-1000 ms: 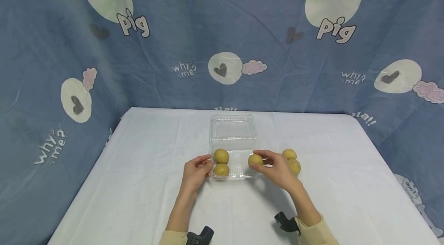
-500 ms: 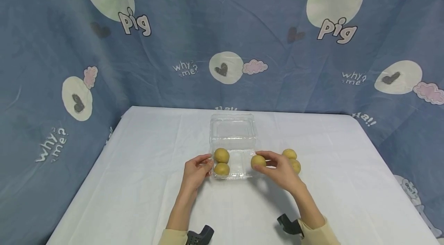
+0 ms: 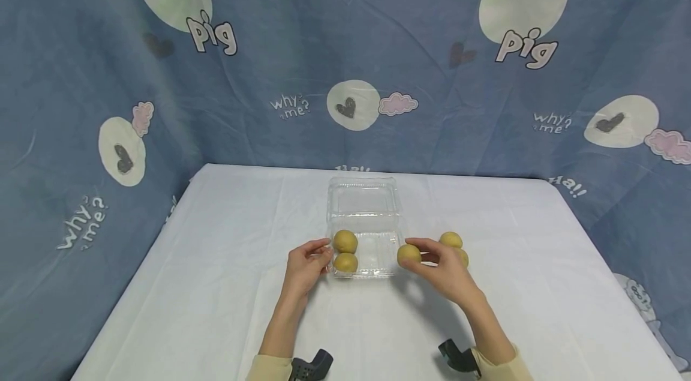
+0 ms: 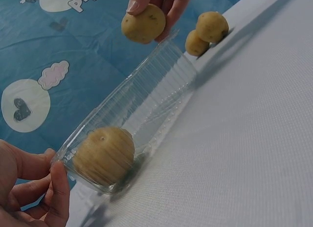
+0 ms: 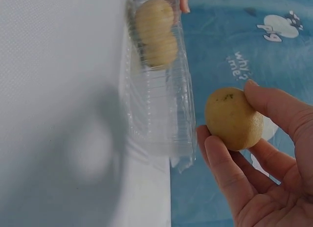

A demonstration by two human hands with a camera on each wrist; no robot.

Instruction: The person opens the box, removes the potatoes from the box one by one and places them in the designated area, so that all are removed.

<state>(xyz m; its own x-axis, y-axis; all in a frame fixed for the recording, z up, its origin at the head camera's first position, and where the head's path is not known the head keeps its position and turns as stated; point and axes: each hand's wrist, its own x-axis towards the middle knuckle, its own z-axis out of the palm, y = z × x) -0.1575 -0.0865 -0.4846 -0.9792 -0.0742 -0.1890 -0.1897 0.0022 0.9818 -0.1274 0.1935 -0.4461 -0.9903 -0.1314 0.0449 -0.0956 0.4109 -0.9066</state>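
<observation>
A clear plastic clamshell box (image 3: 378, 252) lies with its lid (image 3: 363, 196) folded back. Two yellow-brown potatoes (image 3: 345, 241) sit one behind the other at its left end. My left hand (image 3: 303, 270) pinches the box's left edge between thumb and fingers, as the left wrist view shows. With thumb and fingertips, my right hand (image 3: 445, 270) holds another potato (image 5: 234, 118) in the air by the box's right edge. Two more potatoes (image 4: 212, 27) rest on the table right of the box, one partly hidden by the right hand in the head view.
A white cloth covers the table (image 3: 227, 237). Behind it hangs a blue printed curtain (image 3: 259, 39). Black wrist devices (image 3: 459, 357) sit at both sleeves.
My right hand has drawn to the right and slightly nearer with its potato, from over the box's right end to its right edge. The left hand and box stay put.
</observation>
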